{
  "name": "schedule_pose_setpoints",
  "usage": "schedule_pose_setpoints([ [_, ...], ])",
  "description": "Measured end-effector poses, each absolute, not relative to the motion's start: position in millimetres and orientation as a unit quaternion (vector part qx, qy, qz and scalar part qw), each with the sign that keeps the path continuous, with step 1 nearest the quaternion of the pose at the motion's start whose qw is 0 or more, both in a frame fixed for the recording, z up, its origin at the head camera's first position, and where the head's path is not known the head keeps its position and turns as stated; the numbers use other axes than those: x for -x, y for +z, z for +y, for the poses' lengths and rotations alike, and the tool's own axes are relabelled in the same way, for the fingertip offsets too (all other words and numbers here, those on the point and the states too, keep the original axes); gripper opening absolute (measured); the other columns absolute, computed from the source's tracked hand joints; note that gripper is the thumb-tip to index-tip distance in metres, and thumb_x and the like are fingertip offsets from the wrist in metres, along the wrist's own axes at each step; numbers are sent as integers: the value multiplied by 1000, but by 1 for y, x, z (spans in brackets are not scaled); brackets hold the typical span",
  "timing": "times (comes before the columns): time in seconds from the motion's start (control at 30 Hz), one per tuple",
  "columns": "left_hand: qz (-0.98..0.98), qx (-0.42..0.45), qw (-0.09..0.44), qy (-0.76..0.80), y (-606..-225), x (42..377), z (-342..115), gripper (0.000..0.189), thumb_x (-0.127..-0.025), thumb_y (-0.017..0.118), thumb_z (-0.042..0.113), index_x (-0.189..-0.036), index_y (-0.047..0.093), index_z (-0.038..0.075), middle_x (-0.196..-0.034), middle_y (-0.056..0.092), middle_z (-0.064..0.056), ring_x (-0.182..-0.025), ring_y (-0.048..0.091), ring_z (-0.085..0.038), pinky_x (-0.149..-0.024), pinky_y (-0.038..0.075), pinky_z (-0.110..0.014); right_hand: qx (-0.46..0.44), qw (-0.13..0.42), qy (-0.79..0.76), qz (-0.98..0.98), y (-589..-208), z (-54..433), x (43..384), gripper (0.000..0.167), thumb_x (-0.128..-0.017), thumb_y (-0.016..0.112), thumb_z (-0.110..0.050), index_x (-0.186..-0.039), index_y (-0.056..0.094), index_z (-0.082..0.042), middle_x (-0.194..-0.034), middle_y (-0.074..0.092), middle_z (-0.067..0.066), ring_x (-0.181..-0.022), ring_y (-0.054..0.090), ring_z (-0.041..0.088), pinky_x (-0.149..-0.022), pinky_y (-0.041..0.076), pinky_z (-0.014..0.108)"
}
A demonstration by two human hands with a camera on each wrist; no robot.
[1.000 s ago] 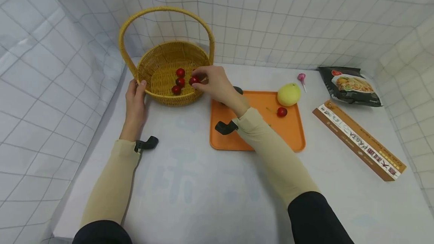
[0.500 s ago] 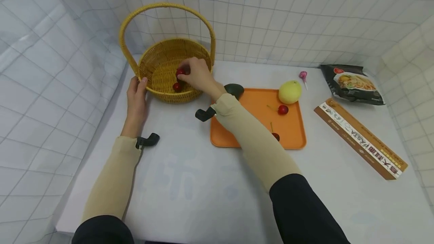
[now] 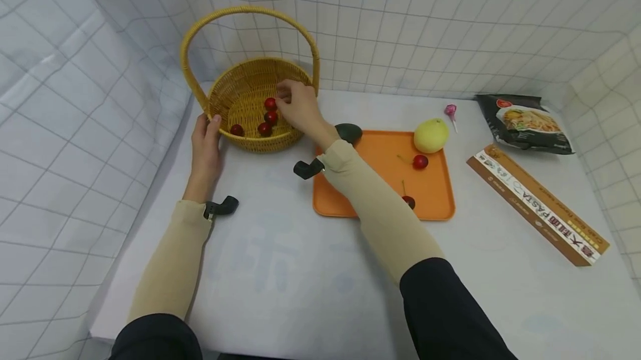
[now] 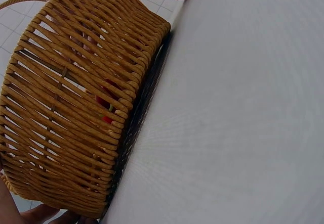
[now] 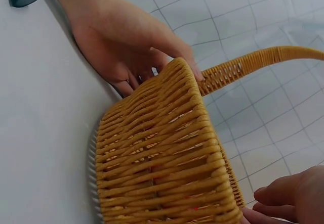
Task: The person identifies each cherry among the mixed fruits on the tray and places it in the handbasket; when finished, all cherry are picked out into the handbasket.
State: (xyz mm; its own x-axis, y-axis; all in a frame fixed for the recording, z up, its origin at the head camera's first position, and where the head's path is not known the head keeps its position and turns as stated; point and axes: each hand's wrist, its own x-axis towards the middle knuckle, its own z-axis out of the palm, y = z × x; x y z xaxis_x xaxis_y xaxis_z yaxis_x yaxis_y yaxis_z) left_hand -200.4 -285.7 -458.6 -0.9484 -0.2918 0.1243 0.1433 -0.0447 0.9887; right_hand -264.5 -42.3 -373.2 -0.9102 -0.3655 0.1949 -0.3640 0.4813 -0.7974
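Observation:
My left hand point(image 3: 206, 151) grips the left side of a yellow wicker basket point(image 3: 260, 146), its thumb over the rim near the foot of the tall handle point(image 3: 248, 9). In the right wrist view the left hand point(image 5: 121, 42) wraps the basket wall. Inside the basket, a red cherry point(image 3: 270, 103) lies by two others, and a separate cherry point(image 3: 237, 130) sits at the left front. My right hand point(image 3: 301, 107) hovers over the basket's right side, fingers loosely bent with nothing seen between them. Cherry red shows through the weave point(image 4: 66, 102) in the left wrist view.
Right of the basket, an orange tray point(image 3: 330, 198) holds a yellow-green round fruit point(image 3: 431, 136), a cherry point(image 3: 420, 162) and another point(image 3: 409, 202) partly behind the sleeve. A dark green fruit point(image 3: 349, 133) overlaps its corner. Farther right are a lollipop point(image 3: 450, 111), black food packet point(image 3: 526, 123) and long pasta box point(image 3: 538, 204).
My right hand carried a cherry into the basket and let it go; that cherry now lies at the left front. The hand has drawn back slightly rightward. My left hand stays on the rim.

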Motion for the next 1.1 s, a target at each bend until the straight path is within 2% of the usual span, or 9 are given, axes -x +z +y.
schedule_pose_setpoints([
  [0.23, -667, -48, 150, -728, -459, 201, -288, 57, -110, 53, 28, -160, 39, 3, -161, 40, -22, -149, 41, -34, -129, 29, -35, 241, -18, -488, 839, -371, -22, 249, 31, -103, 65, -9, -132, 68, 2, -125, 74, 18, -112, 73, 25, -94, 59, 24],
  [0.53, -661, -49, 153, -733, -456, 198, -289, 57, -109, 56, 29, -158, 42, 4, -158, 43, -19, -145, 44, -29, -128, 32, -32, 259, -27, -484, 836, -361, 4, 224, 30, -104, 64, -11, -132, 68, -2, -126, 73, 16, -112, 71, 23, -94, 59, 24],
  [0.73, -681, -51, 149, -715, -453, 195, -287, 59, -109, 54, 32, -159, 40, 3, -160, 42, -22, -146, 43, -30, -128, 31, -34, 261, -45, -468, 843, -364, 27, 205, 30, -104, 64, -8, -132, 68, 0, -125, 72, 16, -114, 70, 25, -97, 61, 33],
  [0.97, -693, -48, 143, -705, -455, 198, -288, 60, -109, 52, 34, -160, 38, 5, -162, 40, -22, -149, 42, -32, -129, 30, -32, 259, -84, -484, 832, -370, 47, 187, 31, -101, 67, -3, -131, 69, 2, -120, 74, 19, -107, 73, 28, -91, 64, 36],
  [1.1, -692, -56, 143, -706, -457, 198, -289, 60, -109, 52, 34, -160, 38, 6, -162, 40, -22, -149, 42, -31, -129, 29, -33, 260, -84, -486, 830, -373, 58, 180, 35, -100, 67, -2, -135, 67, 2, -118, 75, 20, -105, 75, 29, -92, 64, 39],
])
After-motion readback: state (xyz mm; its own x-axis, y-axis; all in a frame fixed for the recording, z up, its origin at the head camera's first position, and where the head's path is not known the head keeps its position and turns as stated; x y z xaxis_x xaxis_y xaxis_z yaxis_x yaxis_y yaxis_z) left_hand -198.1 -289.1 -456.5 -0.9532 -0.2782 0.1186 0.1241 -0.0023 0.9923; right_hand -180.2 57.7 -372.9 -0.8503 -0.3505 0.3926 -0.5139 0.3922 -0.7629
